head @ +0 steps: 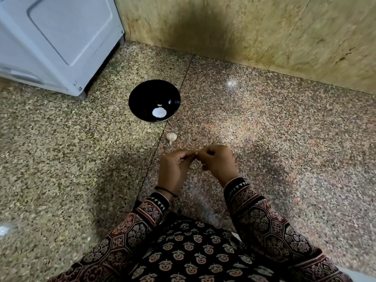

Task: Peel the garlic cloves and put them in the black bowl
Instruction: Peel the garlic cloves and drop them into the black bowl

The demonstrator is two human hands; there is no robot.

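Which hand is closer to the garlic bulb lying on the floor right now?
Left. The left hand is directly on the near side of the garlic bulb, almost in line with it. The right hand is off to the bulb's right. Both pinch a clove between them.

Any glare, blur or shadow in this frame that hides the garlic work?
Head view: glare spot on the polished floor; a blown-out white patch inside the black bowl hides detail; the left hand and right hand are slightly soft, so the garlic clove pinched between them barely shows; frame edges smear; a dark shadow falls on the wall.
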